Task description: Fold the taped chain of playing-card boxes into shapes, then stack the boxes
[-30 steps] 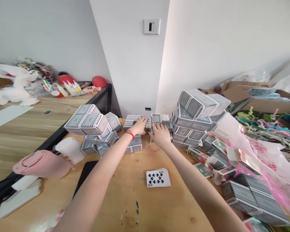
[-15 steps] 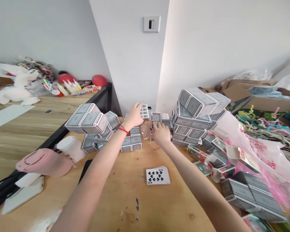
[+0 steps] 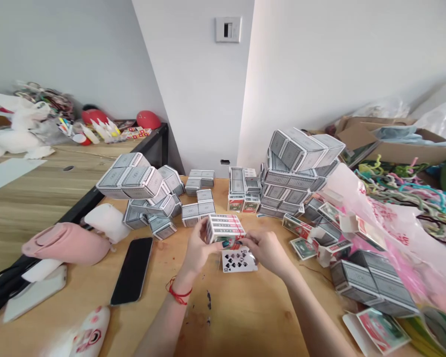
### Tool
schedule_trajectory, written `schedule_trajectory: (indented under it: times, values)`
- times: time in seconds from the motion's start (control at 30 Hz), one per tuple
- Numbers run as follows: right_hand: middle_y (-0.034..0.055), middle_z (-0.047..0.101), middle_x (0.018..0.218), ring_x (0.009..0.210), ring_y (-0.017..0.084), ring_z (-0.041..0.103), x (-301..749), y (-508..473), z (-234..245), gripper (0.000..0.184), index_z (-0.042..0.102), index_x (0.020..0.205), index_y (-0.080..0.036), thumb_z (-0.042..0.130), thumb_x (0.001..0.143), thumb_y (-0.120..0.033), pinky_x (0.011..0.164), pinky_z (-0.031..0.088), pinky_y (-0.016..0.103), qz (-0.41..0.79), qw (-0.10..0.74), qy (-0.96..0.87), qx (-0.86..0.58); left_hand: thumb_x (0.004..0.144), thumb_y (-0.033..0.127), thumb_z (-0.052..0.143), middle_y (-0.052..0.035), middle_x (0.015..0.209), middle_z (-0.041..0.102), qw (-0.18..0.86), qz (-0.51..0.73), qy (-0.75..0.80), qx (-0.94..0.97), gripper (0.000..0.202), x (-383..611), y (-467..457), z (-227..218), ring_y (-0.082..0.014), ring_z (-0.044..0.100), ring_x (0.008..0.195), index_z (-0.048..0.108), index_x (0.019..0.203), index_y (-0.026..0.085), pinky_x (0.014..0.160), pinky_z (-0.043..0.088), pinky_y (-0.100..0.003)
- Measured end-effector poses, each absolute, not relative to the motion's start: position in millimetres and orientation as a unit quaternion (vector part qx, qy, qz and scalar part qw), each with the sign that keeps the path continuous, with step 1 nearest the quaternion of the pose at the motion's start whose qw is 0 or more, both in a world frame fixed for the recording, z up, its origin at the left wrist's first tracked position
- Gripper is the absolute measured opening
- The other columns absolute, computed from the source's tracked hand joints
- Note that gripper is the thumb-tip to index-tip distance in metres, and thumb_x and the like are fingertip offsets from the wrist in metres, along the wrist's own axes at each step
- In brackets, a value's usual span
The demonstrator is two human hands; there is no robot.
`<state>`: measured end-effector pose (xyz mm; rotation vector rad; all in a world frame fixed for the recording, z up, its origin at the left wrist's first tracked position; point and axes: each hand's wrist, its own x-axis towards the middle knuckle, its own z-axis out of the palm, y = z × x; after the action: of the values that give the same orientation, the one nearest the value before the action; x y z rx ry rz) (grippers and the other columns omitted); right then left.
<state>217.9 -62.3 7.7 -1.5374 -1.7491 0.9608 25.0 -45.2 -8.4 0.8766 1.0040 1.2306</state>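
Observation:
My left hand (image 3: 197, 250) and my right hand (image 3: 265, 249) together hold a wrapped pack of card boxes (image 3: 225, 228) just above the wooden table (image 3: 245, 317). Both hands have fingers curled round its ends. Right below the pack lies a small face-up stack of playing cards (image 3: 239, 261), ten of spades on top. Behind it stand more grey packs (image 3: 200, 208) and a low row of boxes (image 3: 243, 191) near the wall.
A tall pile of grey packs (image 3: 299, 168) rises at the right, another pile (image 3: 137, 186) at the left. A black phone (image 3: 133, 269) lies left of my arm. Pink plastic bags (image 3: 397, 233), loose boxes (image 3: 371, 287) and a pink pouch (image 3: 65, 244) crowd the sides.
Both hands pulled back from the far row near the wall toward me, bringing a pack of boxes over the face-up cards. The phone is now uncovered.

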Motion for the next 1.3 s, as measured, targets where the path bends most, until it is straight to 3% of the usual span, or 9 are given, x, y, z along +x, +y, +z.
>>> schedule_trajectory:
  times: [0.2, 0.3, 0.47, 0.67, 0.87, 1.0, 1.1, 1.2, 1.3]
  values:
    - [-0.0011, 0.059, 0.047, 0.036, 0.01, 0.049, 219, -78, -13, 0.037, 0.062, 0.064, -0.017, 0.06, 0.075, -0.052, 0.036, 0.032, 0.02, 0.563, 0.439, -0.476, -0.514, 0.049, 0.011, 0.076, -0.0081, 0.101, 0.071, 0.727, 0.513, 0.356, 0.285, 0.056, 29, -55, -16, -0.0291, 0.063, 0.101, 0.063, 0.104, 0.014, 0.085, 0.051, -0.036]
    - [-0.0017, 0.056, 0.045, 0.037, 0.01, 0.048, 214, -82, -13, 0.039, 0.061, 0.06, -0.017, 0.067, 0.069, -0.054, 0.037, 0.033, 0.02, 0.583, 0.521, -0.394, -0.483, 0.053, 0.012, 0.072, -0.0092, 0.096, 0.072, 0.768, 0.51, 0.297, 0.248, 0.049, 34, -61, -18, -0.0306, 0.066, 0.096, 0.065, 0.101, 0.014, 0.083, 0.053, -0.039]
    - [-0.0084, 0.037, 0.031, 0.028, 0.006, 0.029, 207, -88, -15, 0.043, 0.057, 0.057, -0.017, 0.069, 0.067, -0.057, 0.033, 0.023, 0.019, 0.547, 0.558, -0.321, -0.535, 0.054, 0.008, 0.069, -0.0061, 0.091, 0.074, 0.769, 0.553, 0.276, 0.163, 0.045, 41, -67, -26, -0.026, 0.068, 0.089, 0.068, 0.098, 0.016, 0.084, 0.054, -0.038]
    - [-0.0055, 0.042, 0.034, 0.031, 0.009, 0.037, 194, -108, -34, 0.051, 0.057, 0.059, -0.018, 0.055, 0.074, -0.066, 0.036, 0.031, 0.021, 0.447, 0.507, -0.333, -0.657, 0.076, 0.02, 0.061, -0.0079, 0.099, 0.073, 0.776, 0.589, 0.223, 0.026, 0.02, 31, -63, -38, -0.0226, 0.067, 0.098, 0.07, 0.094, 0.017, 0.094, 0.049, -0.037]
    - [-0.0029, 0.045, 0.042, 0.042, 0.01, 0.042, 193, -105, -43, 0.05, 0.055, 0.055, -0.018, 0.044, 0.084, -0.057, 0.044, 0.031, 0.02, 0.29, 0.442, -0.456, -0.716, 0.083, 0.049, 0.05, -0.0117, 0.124, 0.063, 0.869, 0.479, 0.098, 0.073, 0.046, 35, -71, -42, -0.0335, 0.051, 0.122, 0.066, 0.113, 0.018, 0.108, 0.028, -0.054]
    - [-0.0049, 0.035, 0.04, 0.041, 0.008, 0.033, 198, -90, -47, 0.049, 0.04, 0.047, -0.019, 0.042, 0.086, -0.049, 0.045, 0.025, 0.021, 0.186, 0.428, -0.509, -0.723, 0.086, 0.053, 0.043, -0.0069, 0.132, 0.057, 0.888, 0.453, 0.05, 0.07, 0.047, 46, -76, -39, -0.0336, 0.032, 0.136, 0.064, 0.116, 0.024, 0.111, 0.017, -0.058]
    - [-0.0034, 0.038, 0.04, 0.042, 0.01, 0.035, 201, -82, -50, 0.045, 0.041, 0.046, -0.02, 0.041, 0.085, -0.044, 0.047, 0.026, 0.023, 0.163, 0.42, -0.516, -0.729, 0.084, 0.056, 0.043, -0.0087, 0.137, 0.053, 0.891, 0.443, 0.06, 0.083, 0.053, 53, -75, -34, -0.0341, 0.024, 0.14, 0.062, 0.12, 0.022, 0.111, 0.015, -0.058]
    - [-0.0008, 0.049, 0.043, 0.043, 0.012, 0.044, 208, -78, -50, 0.035, 0.053, 0.052, -0.02, 0.048, 0.081, -0.038, 0.047, 0.032, 0.024, 0.229, 0.394, -0.528, -0.717, 0.082, 0.049, 0.051, -0.0104, 0.128, 0.06, 0.862, 0.484, 0.121, 0.093, 0.046, 53, -74, -29, -0.0346, 0.036, 0.134, 0.065, 0.113, 0.019, 0.108, 0.025, -0.057]
    - [0.0039, 0.067, 0.066, 0.058, 0.018, 0.062, 218, -80, -42, 0.018, 0.067, 0.078, -0.02, 0.058, 0.076, -0.035, 0.056, 0.046, 0.027, 0.294, 0.412, -0.532, -0.679, 0.077, 0.036, 0.062, -0.0087, 0.105, 0.071, 0.797, 0.553, 0.219, 0.108, 0.032, 50, -71, -22, -0.0298, 0.059, 0.111, 0.068, 0.102, 0.017, 0.098, 0.042, -0.048]
